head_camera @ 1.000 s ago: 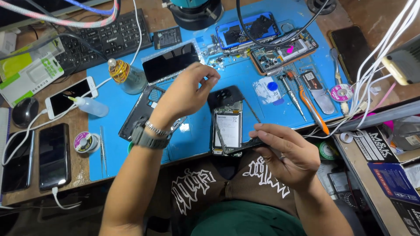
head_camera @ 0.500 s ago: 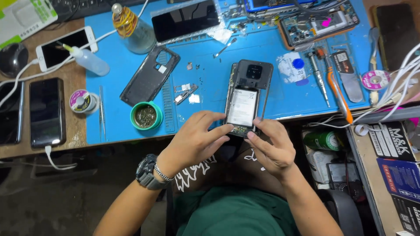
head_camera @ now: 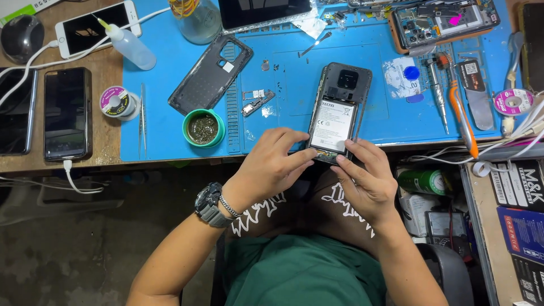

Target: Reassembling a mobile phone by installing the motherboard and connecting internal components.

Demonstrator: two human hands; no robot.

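While both hands (head_camera: 317, 170) grip the opened phone (head_camera: 335, 116), the green tin (head_camera: 203, 128) holds seemingly brassy wool.

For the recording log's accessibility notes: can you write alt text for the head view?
Both hands, left hand and right hand, grip the near end of an opened phone with its battery showing, at the front edge of a blue work mat. A detached back cover, a green pot and tweezers lie to the left.
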